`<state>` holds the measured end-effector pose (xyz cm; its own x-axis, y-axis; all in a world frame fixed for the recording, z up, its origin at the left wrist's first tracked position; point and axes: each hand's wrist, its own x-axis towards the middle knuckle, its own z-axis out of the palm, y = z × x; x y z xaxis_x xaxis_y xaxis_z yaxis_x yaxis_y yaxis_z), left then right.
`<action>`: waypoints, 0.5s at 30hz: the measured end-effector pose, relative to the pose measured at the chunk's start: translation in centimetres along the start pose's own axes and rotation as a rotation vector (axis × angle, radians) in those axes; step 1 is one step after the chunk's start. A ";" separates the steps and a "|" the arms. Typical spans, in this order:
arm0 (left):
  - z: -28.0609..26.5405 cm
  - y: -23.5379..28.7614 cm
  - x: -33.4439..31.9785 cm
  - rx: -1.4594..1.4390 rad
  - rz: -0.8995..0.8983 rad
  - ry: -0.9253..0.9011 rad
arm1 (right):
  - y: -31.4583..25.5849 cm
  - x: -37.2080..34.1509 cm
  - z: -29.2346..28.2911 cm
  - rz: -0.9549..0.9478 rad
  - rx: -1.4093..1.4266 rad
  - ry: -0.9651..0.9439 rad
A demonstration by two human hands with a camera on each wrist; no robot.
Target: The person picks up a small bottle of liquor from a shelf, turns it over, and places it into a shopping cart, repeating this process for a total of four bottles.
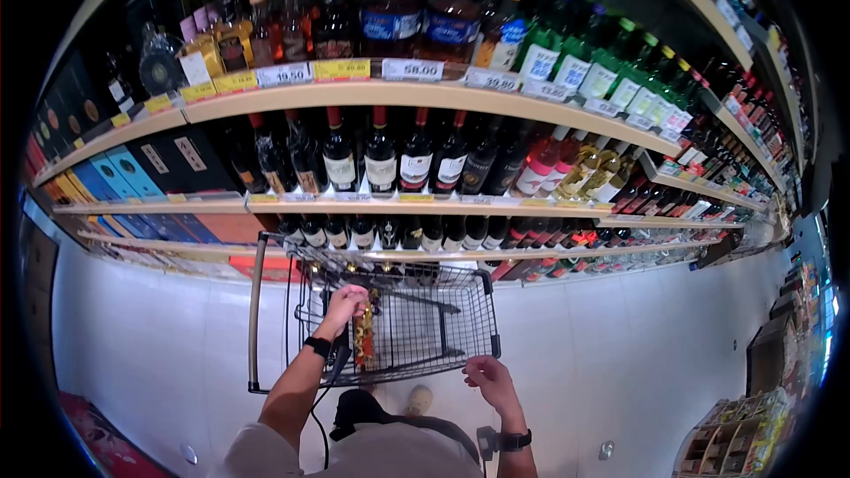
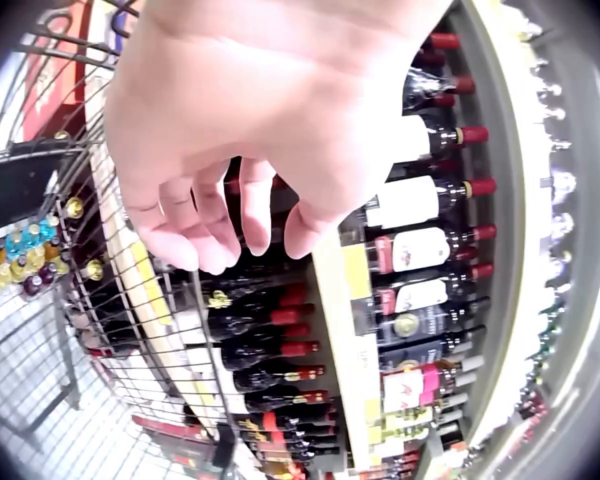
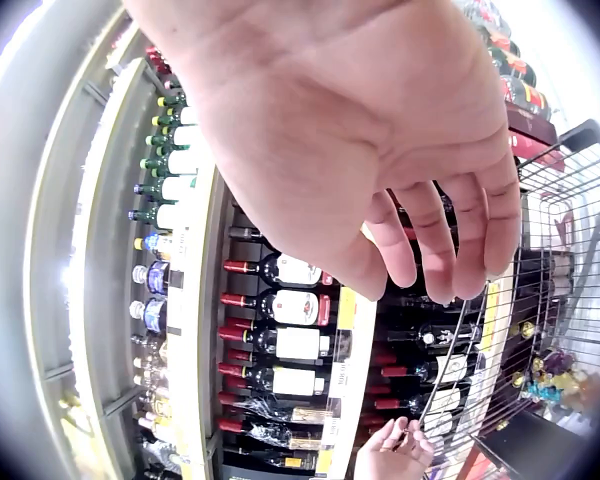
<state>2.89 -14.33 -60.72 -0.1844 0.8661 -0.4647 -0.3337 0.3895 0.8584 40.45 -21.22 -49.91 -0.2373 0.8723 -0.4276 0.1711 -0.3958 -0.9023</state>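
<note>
Your hands are well apart. Your left hand [image 1: 347, 303] is over the left part of the wire shopping cart [image 1: 495, 319], its fingers loosely bent and parted from the thumb. A cluster of small colourful items [image 1: 364, 341] lies in the cart, near that hand. Your right hand [image 1: 491, 382], also loosely bent, is just beside the cart's near right corner; whether it touches you cannot tell. On the far side, wine bottles [image 1: 416, 159] line the shelves [image 1: 425, 97].

Left hand [image 1: 346, 304] over cart [image 1: 486, 281]; right hand [image 1: 493, 382] loose, near its corner [image 1: 496, 345]. Bottles [image 1: 416, 162] on shelves [image 1: 398, 100] beyond both hands (price tags [image 1: 413, 69] there too).
</note>
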 end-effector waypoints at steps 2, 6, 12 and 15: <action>1.4 2.4 -1.2 0.005 0.093 -0.042 | 0.0 -0.5 -0.8 -0.042 0.023 -0.007; 3.1 6.1 -2.2 0.003 0.260 -0.152 | 0.0 -1.2 -2.2 -0.104 0.060 -0.017; 5.1 11.7 -6.3 0.034 0.516 -0.096 | -1.4 -1.7 -3.9 -0.204 0.051 -0.030; 5.6 13.3 -10.2 -0.031 0.685 -0.018 | -2.4 -2.1 -4.5 -0.309 0.022 0.004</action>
<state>5.47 -16.24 -43.34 -0.3477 0.9192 0.1848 -0.1736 -0.2568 0.9508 44.84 -20.79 -46.56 -0.2713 0.9532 -0.1331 0.0711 -0.1181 -0.9905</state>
